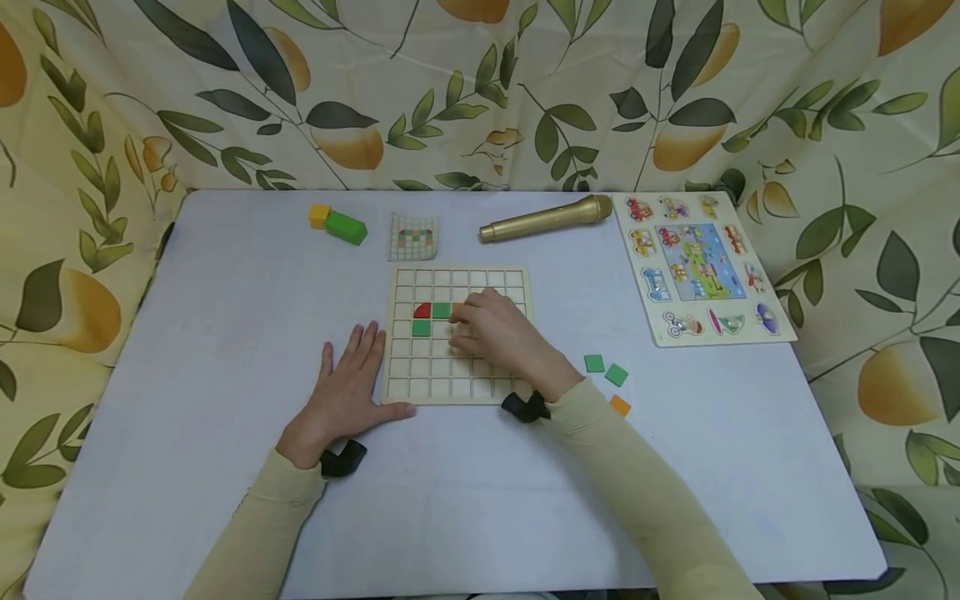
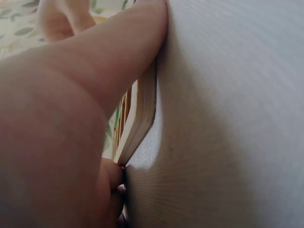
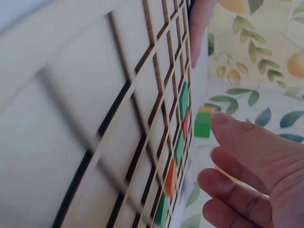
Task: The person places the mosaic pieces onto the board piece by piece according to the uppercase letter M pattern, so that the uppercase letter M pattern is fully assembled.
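Observation:
A wooden grid board [image 1: 405, 387] lies on the table. Its cells hold a red rounded tile [image 1: 422, 311], a green tile [image 1: 442, 310] beside it and another green tile [image 1: 422, 328] below. In the right wrist view an orange tile [image 3: 170, 178] and a further green tile [image 3: 162, 211] continue the row; the right hand mostly hides them from the head camera. My right hand [image 1: 498, 333] is over the board with fingers loosely bent, thumb apart, no tile seen between them. My left hand [image 1: 348, 392] rests flat on the table, spread around the board's near left corner.
Two loose green tiles [image 1: 594, 363] and an orange tile [image 1: 619, 406] lie right of the board. Behind it are a patterned card [image 1: 413, 237], a green block [image 1: 346, 227], a yellow block [image 1: 318, 217] and a gold microphone [image 1: 546, 219]. A picture puzzle board [image 1: 705, 317] lies far right.

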{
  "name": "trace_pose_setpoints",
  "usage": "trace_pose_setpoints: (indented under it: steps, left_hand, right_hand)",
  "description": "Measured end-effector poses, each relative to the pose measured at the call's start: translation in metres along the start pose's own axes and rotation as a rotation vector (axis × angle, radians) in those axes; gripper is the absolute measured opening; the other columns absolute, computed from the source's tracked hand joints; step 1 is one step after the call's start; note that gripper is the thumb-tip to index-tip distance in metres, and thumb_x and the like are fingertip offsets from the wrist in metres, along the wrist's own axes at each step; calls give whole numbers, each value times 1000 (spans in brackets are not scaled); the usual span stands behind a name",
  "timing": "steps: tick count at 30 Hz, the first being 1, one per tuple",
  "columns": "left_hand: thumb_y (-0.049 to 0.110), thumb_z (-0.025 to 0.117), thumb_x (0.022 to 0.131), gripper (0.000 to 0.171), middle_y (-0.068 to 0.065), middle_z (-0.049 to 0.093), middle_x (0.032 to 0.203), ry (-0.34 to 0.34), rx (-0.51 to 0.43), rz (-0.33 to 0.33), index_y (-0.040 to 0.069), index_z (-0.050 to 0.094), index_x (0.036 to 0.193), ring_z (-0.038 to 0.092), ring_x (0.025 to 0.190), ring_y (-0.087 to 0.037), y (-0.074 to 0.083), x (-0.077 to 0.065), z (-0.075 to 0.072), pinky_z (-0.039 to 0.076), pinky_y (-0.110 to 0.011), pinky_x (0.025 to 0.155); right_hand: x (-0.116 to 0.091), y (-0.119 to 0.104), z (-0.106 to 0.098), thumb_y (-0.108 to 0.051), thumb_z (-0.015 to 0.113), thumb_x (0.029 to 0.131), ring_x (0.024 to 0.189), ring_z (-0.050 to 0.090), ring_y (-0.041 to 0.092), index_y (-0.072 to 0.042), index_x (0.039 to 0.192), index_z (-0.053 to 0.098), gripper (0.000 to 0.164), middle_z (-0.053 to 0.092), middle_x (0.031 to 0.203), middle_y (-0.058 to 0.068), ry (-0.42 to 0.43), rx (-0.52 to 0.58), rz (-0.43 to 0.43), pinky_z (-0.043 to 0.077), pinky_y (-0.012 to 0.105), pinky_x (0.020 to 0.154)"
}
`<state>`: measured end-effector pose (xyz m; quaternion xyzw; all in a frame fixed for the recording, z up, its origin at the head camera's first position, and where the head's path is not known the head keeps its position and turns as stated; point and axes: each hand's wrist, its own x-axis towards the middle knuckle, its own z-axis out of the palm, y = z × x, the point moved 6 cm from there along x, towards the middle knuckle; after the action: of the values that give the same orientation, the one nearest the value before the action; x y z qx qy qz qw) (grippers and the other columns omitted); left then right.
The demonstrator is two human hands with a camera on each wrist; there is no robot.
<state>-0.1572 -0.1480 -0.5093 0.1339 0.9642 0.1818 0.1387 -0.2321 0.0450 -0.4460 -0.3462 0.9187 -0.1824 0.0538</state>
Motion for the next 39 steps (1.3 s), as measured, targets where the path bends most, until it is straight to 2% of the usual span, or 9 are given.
trace_pose_setpoints:
  steps: [8,13,30,39]
  left_hand:
    - [74,67,72,125,-14,0,162,9,-4,6,0,9,155,-11,146,-29,1,0,0,-13,-60,108]
    - [75,66,72,126,-14,-1,162,6,-5,10,0,9,155,-11,146,-28,2,1,0,-14,-60,108]
    - [75,66,73,125,-15,1,162,6,-31,4,-1,9,155,-9,146,-29,3,-1,-3,-13,-60,108]
    - [76,65,73,125,-15,1,162,2,-16,-1,0,9,155,-9,146,-29,2,-1,-3,-12,-60,108]
  right_hand:
    - [-35,26,-15,-27,76,87,96,53,23,-5,109,73,31,67,107,5,39,47,45,43,38,82]
    - [-56,42,-23,-27,77,86,94,54,23,-4,108,73,32,68,105,6,49,39,79,44,39,83]
    - [-123,92,-31,-22,78,86,102,52,27,-4,112,71,32,66,108,7,40,43,211,42,44,90]
    - [-148,109,-32,-19,80,83,105,52,30,-3,110,72,33,66,109,10,23,42,295,42,48,91]
